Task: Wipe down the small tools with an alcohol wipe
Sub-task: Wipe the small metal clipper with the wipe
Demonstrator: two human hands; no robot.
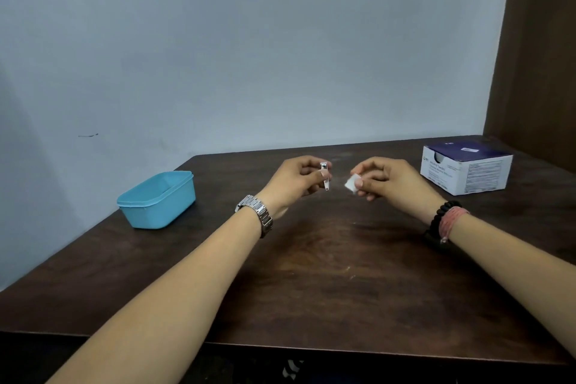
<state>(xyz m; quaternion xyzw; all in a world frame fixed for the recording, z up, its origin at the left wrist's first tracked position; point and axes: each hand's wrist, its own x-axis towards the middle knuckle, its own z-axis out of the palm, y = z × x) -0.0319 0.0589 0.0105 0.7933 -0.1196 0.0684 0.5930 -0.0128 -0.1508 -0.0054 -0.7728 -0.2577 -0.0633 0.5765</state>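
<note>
Your left hand [293, 179] pinches a small metal nail clipper [325, 177] upright above the counter [327, 259]. Your right hand [383, 179] pinches a folded white wipe [352, 183] just beside it, not touching.

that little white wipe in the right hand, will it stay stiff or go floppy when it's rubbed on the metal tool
Probably floppy: the wipe looks like a thin folded pad, pinched by the right hand. Likely very light, so it needs finger pressure behind it. The shiny tool in the left hand may be slippery.
</note>
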